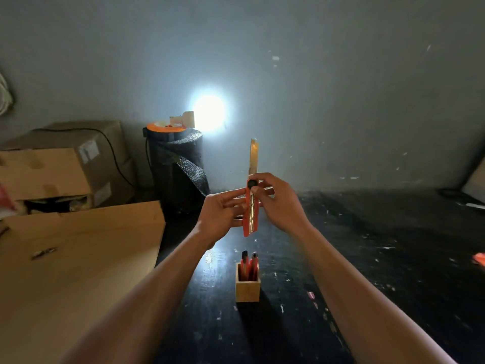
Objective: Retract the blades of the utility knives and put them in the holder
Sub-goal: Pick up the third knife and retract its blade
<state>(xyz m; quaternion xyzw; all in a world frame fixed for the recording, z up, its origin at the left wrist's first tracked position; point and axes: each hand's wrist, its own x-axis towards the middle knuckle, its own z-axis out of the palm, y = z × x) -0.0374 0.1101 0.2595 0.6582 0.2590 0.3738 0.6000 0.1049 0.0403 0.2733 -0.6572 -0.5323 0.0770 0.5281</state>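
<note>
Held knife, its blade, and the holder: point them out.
held knife (251, 214), head view, on the orange body between both hands.
blade (253, 156), head view, mid-length of the extended metal strip.
holder (248, 291), head view, on the wooden front wall.

Orange knife (250, 208) upright, blade (253, 156) extended; holder (247, 286) below

Cardboard boxes (65, 166) sit left of a black bubble-wrap roll (181, 166) against the wall.
</note>
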